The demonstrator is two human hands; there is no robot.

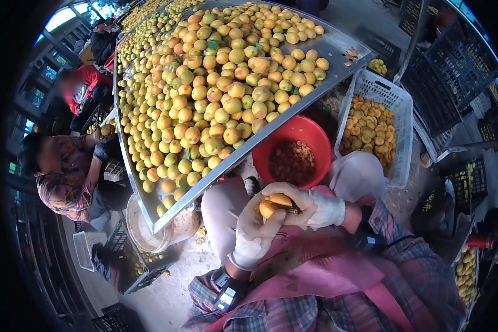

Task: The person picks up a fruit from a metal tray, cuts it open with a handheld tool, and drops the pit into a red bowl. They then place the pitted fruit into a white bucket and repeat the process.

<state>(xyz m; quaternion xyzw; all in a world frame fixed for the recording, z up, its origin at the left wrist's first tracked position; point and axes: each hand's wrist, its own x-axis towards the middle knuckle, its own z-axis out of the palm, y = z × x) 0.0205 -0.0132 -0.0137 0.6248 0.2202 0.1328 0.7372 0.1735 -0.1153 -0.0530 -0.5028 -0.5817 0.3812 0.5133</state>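
Both my hands wear white gloves and meet over my lap. My left hand (253,235) cups a yellow-orange fruit (272,205) from below. My right hand (310,206) closes over the top of the same fruit, with a small tool that looks like a knife barely showing at the fingers. Just beyond them stands a red bowl (310,135) holding brownish pits or scraps. A slanted metal table (337,50) heaped with several yellow and orange fruits (216,94) lies right in front of me.
A white plastic crate (397,102) of halved fruit stands to the right of the bowl. Dark crates (454,66) are stacked at the right. A pale bucket (149,235) sits under the table's corner. Other people (66,171) sit along the left side.
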